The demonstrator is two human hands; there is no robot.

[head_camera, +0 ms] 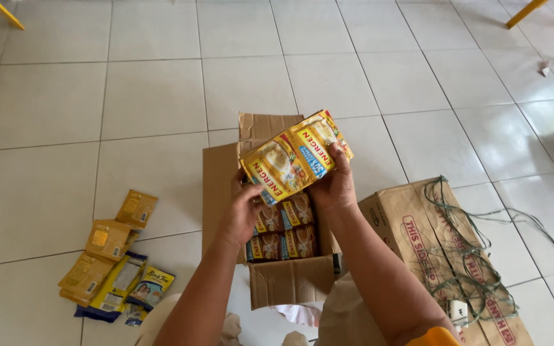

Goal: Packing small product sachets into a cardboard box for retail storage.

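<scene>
Two yellow sachets [296, 156], joined, glossy, tilted

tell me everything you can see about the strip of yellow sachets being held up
The strip of yellow sachets is a glossy, plastic-looking run of joined packets, yellow with red lettering, a blue patch and pictures of a pale drink. It is held tilted, upper end to the right, above the open cardboard box. The left hand holds its lower left end and the right hand its right edge.
</scene>
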